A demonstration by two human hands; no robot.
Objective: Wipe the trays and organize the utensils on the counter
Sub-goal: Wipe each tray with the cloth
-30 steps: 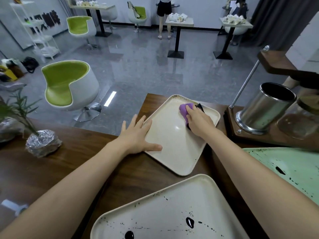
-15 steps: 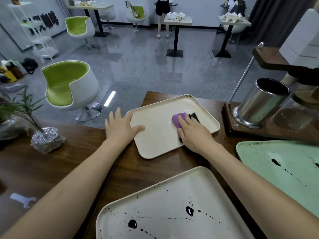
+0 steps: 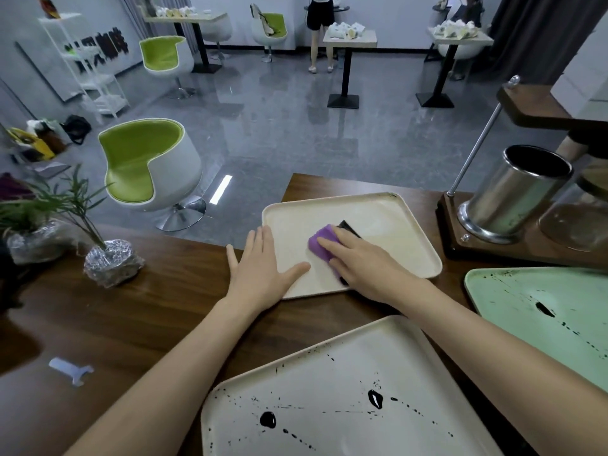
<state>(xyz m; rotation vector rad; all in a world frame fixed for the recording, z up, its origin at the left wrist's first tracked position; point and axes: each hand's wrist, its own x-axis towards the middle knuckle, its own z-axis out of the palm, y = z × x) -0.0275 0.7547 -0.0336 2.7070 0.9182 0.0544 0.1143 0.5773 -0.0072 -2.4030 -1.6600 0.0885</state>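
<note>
A cream tray [image 3: 388,222] lies on the dark wooden counter [image 3: 148,311], its surface looking clean. My right hand [image 3: 365,261] presses a purple-and-black sponge [image 3: 320,243] flat onto the tray's near-left part. My left hand [image 3: 263,271] lies flat with fingers spread on the tray's left edge, thumb on the tray. Nearer to me sits a second cream tray [image 3: 329,406] spattered with black stains. A mint-green tray [image 3: 543,311], also stained black, lies at the right.
A steel utensil cup [image 3: 513,192] stands on a wooden stand [image 3: 454,238] at the back right, beside a glass jar [image 3: 579,218]. Foil-wrapped plant pots [image 3: 112,261] sit at the left. A small pale-blue tool [image 3: 70,370] lies near the counter's left front.
The cream tray has turned and slid left on the counter. My right hand and sponge moved from the tray's far end toward its near-left part. My left hand stayed on the tray's left edge.
</note>
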